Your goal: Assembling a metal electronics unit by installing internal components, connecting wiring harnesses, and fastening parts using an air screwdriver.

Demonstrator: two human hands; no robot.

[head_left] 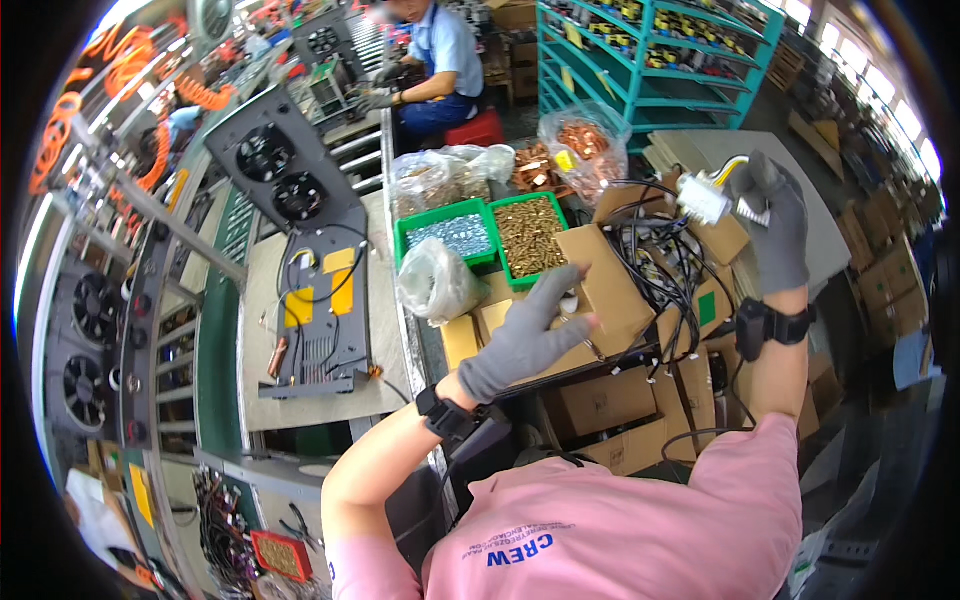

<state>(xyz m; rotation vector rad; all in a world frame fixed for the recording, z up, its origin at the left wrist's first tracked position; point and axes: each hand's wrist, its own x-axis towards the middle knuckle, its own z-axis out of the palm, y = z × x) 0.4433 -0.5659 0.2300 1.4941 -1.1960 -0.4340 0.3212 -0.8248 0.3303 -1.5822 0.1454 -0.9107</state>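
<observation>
My right hand, in a grey glove, is raised at the right with its fingers closed on wires that lead to a white cylindrical part. Yellow and white wires run from that part into the fingers. My left hand, also gloved with bare fingertips, reaches over the workbench with its fingers spread and nothing seen in them. Nearest to it is an opened cardboard box. Between the hands, a tangle of black cables with pale connectors fills another box.
Green trays of silver screws and brass fasteners stand beyond my left hand, near a clear plastic bag. A grey metal chassis with fans lies on the left conveyor. A co-worker sits ahead, near a teal rack.
</observation>
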